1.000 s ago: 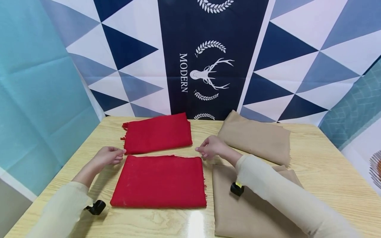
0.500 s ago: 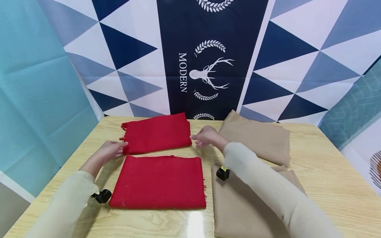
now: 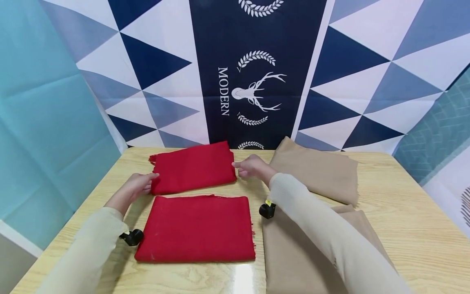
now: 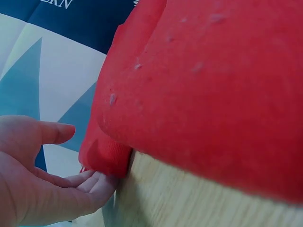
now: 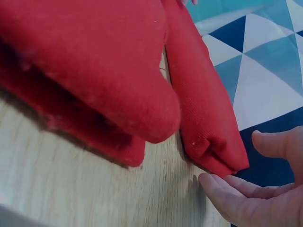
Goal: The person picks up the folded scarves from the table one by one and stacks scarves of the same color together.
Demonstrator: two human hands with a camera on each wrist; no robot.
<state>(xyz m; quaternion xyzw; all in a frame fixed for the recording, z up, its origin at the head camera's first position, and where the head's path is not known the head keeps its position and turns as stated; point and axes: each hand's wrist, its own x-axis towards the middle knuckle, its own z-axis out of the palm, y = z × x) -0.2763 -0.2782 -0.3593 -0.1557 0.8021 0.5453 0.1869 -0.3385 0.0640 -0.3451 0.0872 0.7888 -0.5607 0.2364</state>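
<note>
A folded red scarf (image 3: 192, 167) with fringe at its left end lies toward the back of the table. My left hand (image 3: 137, 185) is at its left end. In the left wrist view, the fingers (image 4: 97, 187) reach beneath the scarf's edge while the thumb (image 4: 59, 133) stands apart from the cloth. At the other end is my right hand (image 3: 253, 168). The right wrist view shows its fingertips (image 5: 213, 182) at the underside of the scarf's rolled end, with the thumb raised clear. Nearer me lies a second folded red scarf (image 3: 196, 228), its fringe facing right.
Two folded beige cloths lie on the right: a back one (image 3: 319, 171) and a front one (image 3: 293, 261), partly hidden under my right forearm. The wooden table (image 3: 404, 216) ends at a patterned backdrop (image 3: 253, 49). A light blue cloth (image 3: 47, 114) hangs on the left.
Both hands have moved from the gap between the red scarves to the back scarf's ends. The right hand has gone left and farther back. The scarves show little change.
</note>
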